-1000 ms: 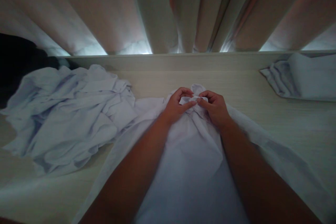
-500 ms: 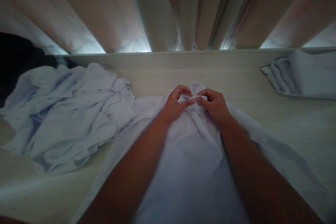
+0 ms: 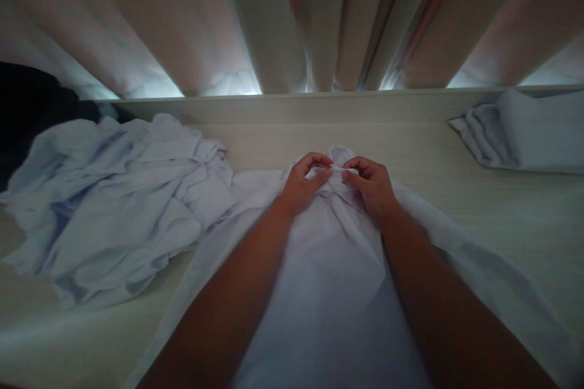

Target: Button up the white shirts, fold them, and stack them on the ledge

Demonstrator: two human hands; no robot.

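**Both hands pinching the collar end of a white shirt**

So the white shirt (image 3: pixel 333 273) is lying spread out in the middle of the pale wood-grain surface (image 3: pixel 502 213), with its long axis running straight from 6 o'clock up to 12 o'clock. The collar end is pointing at 12, away from the person, and the body of it is fanning out wider toward 6, with cloth trailing off toward 4 and 8 o'clock too.

The left hand (image 3: pixel 302 185) is curling closed on the bunched fabric at the top of the shirt, thumb and fingers pinching a small fold. The right hand (image 3: pixel 371 187) is doing the same thing just beside it at 3 o'clock, fingers closed on the same bunched bit. The fingertips of the two hands are nearly meeting over the collar; can't tell if they're actually touching. Both forearms are lying over the shirt, coming in from 6 o'clock.

Around it: a crumpled heap of white clothes (image 3: pixel 118 206) is sitting at 9 o'clock, its edge right up against the shirt. A folded stack of white cloth (image 3: pixel 524 130) is resting well apart at 2 o'clock. Curtains (image 3: pixel 292 18) are hanging behind the far edge of the surface at 12, with light glowing under them. It's pretty dim overall, so fine details like buttons aren't readable.
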